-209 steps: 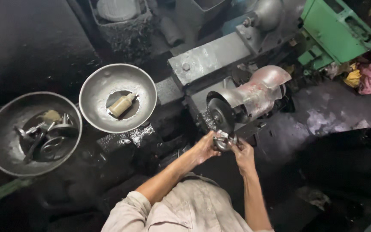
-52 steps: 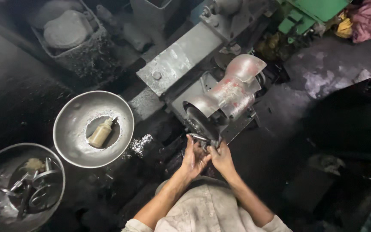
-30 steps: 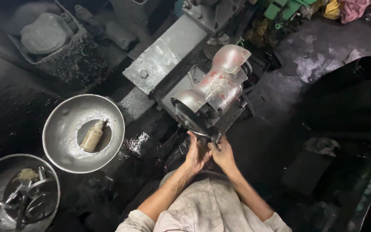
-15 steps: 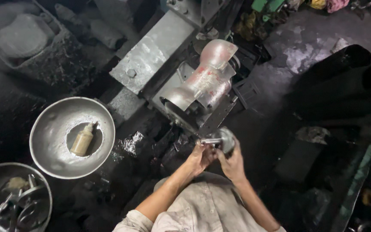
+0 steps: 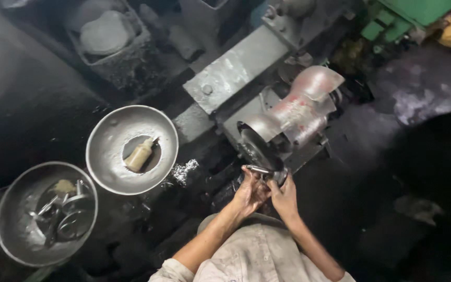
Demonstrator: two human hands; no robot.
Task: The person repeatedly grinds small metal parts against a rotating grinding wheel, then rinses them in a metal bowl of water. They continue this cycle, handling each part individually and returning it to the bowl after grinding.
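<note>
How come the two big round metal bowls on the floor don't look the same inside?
The round grey metal bowl nearer the grinder holds one small yellowish bottle lying on its side; the round grey metal bowl at the far left holds a jumble of shiny metal rings and pieces. The first lies closer to the person's hands, the second farther away. Both are wide, shallow, dull grey and dusty.

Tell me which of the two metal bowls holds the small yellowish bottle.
The upper bowl, nearer the grinding machine, holds the bottle lying alone. The lower left bowl holds a pile of metal parts instead.
</note>
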